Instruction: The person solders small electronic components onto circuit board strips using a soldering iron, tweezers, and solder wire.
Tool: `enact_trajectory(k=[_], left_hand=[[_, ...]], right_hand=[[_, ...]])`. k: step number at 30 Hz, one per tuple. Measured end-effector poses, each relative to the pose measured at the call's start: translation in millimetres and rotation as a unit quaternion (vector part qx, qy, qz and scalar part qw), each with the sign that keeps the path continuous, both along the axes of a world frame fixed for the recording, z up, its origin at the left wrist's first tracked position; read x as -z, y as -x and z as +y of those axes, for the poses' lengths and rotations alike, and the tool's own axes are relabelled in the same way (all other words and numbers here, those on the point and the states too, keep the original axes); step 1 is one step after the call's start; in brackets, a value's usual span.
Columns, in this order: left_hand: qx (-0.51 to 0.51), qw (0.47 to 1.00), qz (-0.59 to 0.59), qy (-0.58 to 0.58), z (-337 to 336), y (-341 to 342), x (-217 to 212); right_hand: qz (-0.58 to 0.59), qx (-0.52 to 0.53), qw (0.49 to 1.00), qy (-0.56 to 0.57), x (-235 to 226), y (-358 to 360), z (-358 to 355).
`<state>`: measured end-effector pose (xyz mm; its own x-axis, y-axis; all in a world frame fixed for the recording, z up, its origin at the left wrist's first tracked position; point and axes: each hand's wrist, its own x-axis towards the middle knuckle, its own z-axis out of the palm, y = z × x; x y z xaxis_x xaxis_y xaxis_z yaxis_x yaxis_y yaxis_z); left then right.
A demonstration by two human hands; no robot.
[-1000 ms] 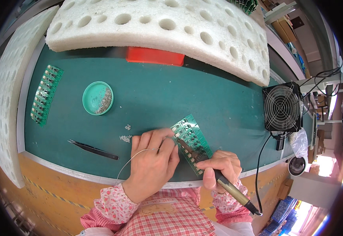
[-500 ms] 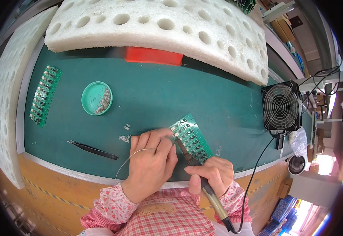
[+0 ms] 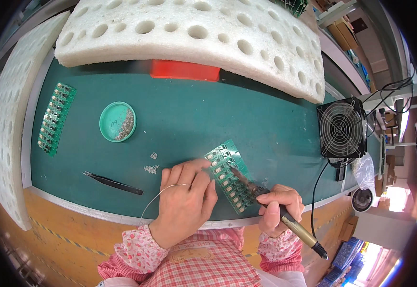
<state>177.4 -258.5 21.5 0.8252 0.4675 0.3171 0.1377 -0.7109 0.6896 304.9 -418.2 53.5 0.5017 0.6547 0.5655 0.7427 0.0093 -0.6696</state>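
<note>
In my right hand [image 3: 281, 209] is a soldering iron [image 3: 292, 224], its tip over the middle of a green circuit board [image 3: 227, 177]. The board lies tilted on the mat and carries rows of small parts; whether the tip touches it I cannot tell. My left hand [image 3: 182, 198] is closed on a thin strand of solder wire [image 3: 157, 197], which curves back over the hand toward the wrist. Its fingertips are at the board's left edge. Left of that hand lies a pair of black tweezers [image 3: 113, 183].
A round green dish [image 3: 104, 120] with tiny metallic pieces stands at the left, beyond loose bits [image 3: 151, 169]. Further left lies another circuit board [image 3: 55, 119]. White foam blocks [image 3: 179, 45] overhang a red box [image 3: 184, 71] at the back. A fan [image 3: 341, 129] stands at right.
My right hand and the soldering iron have moved right; the tip has gone from the board's left edge to its middle. The board has turned slightly. My left hand has barely moved.
</note>
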Motion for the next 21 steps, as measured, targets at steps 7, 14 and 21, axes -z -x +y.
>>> enact_trajectory(k=[7, 14, 21], left_hand=[[-0.005, 1.0, 0.005, 0.018, 2.5, -1.2, -2.6], [0.003, 1.0, 0.022, -0.002, 4.8, -5.5, -4.3], [-0.001, 1.0, 0.028, -0.011, 5.1, -6.6, -3.5]], right_hand=[[-0.004, -0.028, 0.999, 0.021, -2.7, -1.1, 5.7], [0.006, -0.05, 0.998, 0.041, -3.9, -2.9, 12.1], [-0.029, -0.051, 0.997, 0.044, -2.3, -0.9, 24.8]])
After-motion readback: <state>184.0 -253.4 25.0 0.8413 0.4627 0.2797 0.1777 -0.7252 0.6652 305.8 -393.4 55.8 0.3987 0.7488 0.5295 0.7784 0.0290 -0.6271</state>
